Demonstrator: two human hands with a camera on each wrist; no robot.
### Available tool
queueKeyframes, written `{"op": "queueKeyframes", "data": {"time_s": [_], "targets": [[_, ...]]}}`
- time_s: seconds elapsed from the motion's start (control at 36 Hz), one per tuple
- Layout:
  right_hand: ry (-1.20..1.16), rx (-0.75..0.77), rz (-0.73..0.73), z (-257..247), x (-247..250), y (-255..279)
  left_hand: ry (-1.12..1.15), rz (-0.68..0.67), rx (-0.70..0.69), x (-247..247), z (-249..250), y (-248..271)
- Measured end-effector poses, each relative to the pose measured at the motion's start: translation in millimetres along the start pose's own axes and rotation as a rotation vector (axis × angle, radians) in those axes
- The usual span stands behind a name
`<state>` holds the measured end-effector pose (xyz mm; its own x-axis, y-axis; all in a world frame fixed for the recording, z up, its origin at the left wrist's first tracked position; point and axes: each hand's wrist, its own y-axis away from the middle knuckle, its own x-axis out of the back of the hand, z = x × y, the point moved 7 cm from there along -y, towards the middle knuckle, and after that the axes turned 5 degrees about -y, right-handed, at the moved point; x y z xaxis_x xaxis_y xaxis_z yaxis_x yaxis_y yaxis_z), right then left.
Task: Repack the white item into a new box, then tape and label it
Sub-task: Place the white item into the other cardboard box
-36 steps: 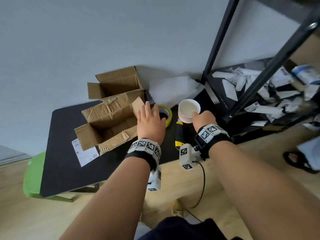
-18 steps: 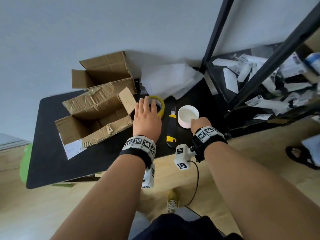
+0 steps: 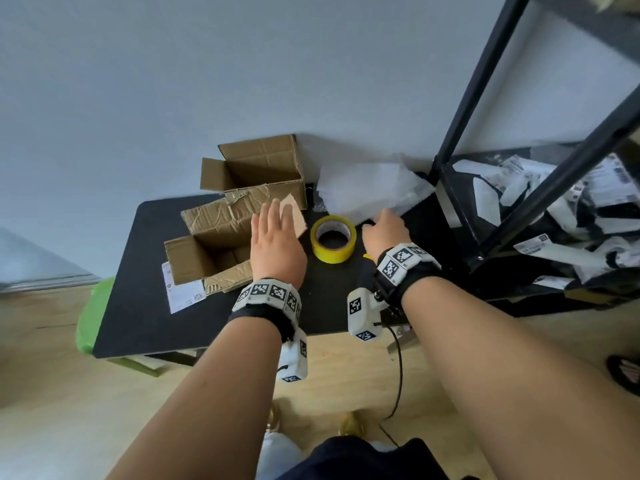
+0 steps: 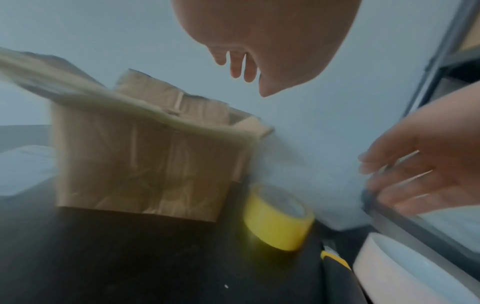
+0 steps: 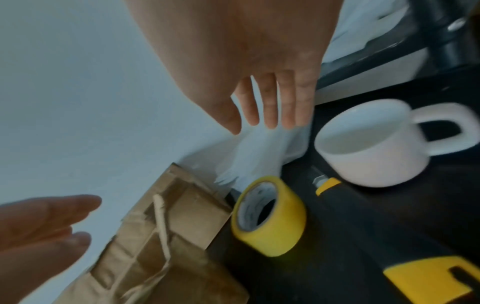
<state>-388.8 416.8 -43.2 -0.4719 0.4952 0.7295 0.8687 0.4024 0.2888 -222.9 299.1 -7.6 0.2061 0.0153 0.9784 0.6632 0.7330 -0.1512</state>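
On the black tabletop (image 3: 145,306), two cardboard boxes stand side by side: a worn box (image 3: 211,251) with torn flaps nearer the front edge, and a cleaner box (image 3: 252,168) behind it against the wall. The left hand (image 3: 277,244) hovers over the worn box's right flap, fingers straight, grip released, holding nothing. A yellow tape roll (image 3: 333,239) lies flat just right of that box, between the two hands. The right hand (image 3: 384,230) reaches toward the white plastic wrap (image 3: 367,188) at the back, fingers extended and slightly spread, grip released. The white mug (image 5: 374,144) stands upright on the tabletop below the right hand, handle pointing away from the tape; nothing touches it. A yellow-and-black utility knife (image 5: 363,226) lies between tape and mug.
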Motion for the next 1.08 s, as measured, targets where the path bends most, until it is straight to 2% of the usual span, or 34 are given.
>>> {"op": "queueKeyframes", "data": {"time_s": [0.14,0.25,0.39,0.56,0.64,0.81,1.0,1.08], "targets": [[-0.002,0.148,-0.165,-47.9,-34.7,24.8,-0.024,0.032,0.223,11.7,-63.9,14.0],[0.072,0.211,-0.195,-75.5,-60.5,41.6,0.016,0.036,0.439,15.2,-122.8,30.8],[0.083,0.196,-0.207,-93.7,-81.1,48.8,0.12,-0.103,0.687,2.0,-183.0,41.1],[0.064,0.15,-0.13,-111.8,-95.0,52.6,0.335,-0.152,0.698,1.7,-201.0,42.4],[0.058,0.142,-0.098,-122.8,-100.0,55.1,0.429,-0.115,0.7,6.8,-210.0,37.9],[-0.044,0.186,-0.038,-158.2,-105.5,64.1,0.367,0.003,0.689,34.6,-244.4,21.8],[-0.081,0.28,-0.106,-215.9,-143.2,78.7,0.347,0.163,0.725,65.8,-305.7,4.5],[-0.06,0.306,-0.157,-243.7,-166.8,81.5,0.338,0.174,0.744,72.6,-331.8,-7.9]]}}
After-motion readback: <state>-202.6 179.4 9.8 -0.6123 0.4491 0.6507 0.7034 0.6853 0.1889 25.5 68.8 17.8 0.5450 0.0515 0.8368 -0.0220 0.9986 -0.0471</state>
